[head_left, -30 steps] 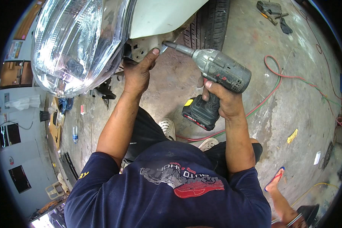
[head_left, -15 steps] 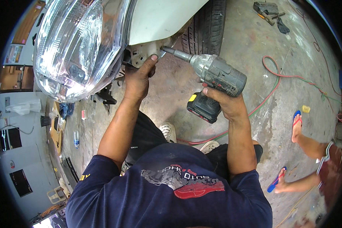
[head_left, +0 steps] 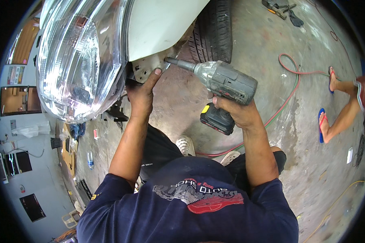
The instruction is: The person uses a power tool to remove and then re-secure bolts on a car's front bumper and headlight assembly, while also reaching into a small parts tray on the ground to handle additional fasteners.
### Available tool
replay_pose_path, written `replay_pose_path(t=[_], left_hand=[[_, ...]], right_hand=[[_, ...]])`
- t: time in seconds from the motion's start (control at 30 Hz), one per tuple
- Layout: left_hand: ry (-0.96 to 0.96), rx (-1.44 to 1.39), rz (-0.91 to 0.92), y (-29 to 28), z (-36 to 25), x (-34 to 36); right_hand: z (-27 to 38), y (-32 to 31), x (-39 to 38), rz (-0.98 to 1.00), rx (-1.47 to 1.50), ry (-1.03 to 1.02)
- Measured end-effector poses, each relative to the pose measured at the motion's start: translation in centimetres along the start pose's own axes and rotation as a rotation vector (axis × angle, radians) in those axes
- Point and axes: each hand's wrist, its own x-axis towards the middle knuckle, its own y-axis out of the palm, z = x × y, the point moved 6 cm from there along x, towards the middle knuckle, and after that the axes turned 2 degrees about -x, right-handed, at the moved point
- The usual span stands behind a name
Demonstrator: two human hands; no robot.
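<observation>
The pale metal bracket (head_left: 142, 71), pierced with round holes, sits at the lower corner of the white body panel (head_left: 160, 26), and the power driver (head_left: 231, 83) comes at it from about 3 o'clock. The driver's long axis slants, its nose (head_left: 182, 64) pointing between 9 and 10 o'clock, so that the tip meets the bracket's outer edge; whether it is seated on a fastener there is too small to tell. The right hand (head_left: 237, 111) has its grip closed around the driver's handle, with the black battery (head_left: 217, 118) hanging at about 8 o'clock from that hand; from this grip the bracket lies at about 10 o'clock. The left hand (head_left: 142, 95) is nearer to the bracket, just below it at 6 o'clock, the thumb against its lower edge and the nose's tip near, at about 1 o'clock from the thumb; its fingers are hidden, so I cannot tell how firmly that grip is closed. Farther out, the clear headlight (head_left: 81, 73) is at 9 o'clock from the bracket, the black tyre (head_left: 213, 38) at 2 o'clock, and a red hose (head_left: 312, 73) loops over the concrete floor (head_left: 259, 44) toward 3 o'clock.
</observation>
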Motion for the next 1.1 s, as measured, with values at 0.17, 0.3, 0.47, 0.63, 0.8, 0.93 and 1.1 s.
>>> replay_pose_path(t=[0.17,0.3,0.47,0.63,0.8,0.93,1.1], left_hand=[[0.078,0.020,0.052,0.2,0.0,0.3],[0.081,0.040,0.057,0.0,0.5,0.7],[-0.024,0.009,-0.003,-0.4,0.6,-0.2],[0.067,0.104,-0.010,0.7,-1.2,-0.5],[-0.001,-0.078,0.053,0.3,-1.4,-1.1],[-0.250,-0.080,0.196,1.2,1.7,-2.0],[-0.625,-0.673,0.384,4.7,4.0,-3.8]], right_hand=[[0.1,0.0,0.0,0.030,0.079,0.061],[-0.2,-0.3,0.0,0.038,0.086,0.062],[-0.9,-0.2,0.2,0.039,-0.048,0.038],[-0.3,0.1,0.1,-0.015,0.114,0.070],[0.3,1.0,-0.1,-0.005,0.086,0.041],[0.9,0.8,-0.3,0.011,0.019,-0.027],[0.3,0.7,0.0,-0.006,0.078,0.028]])
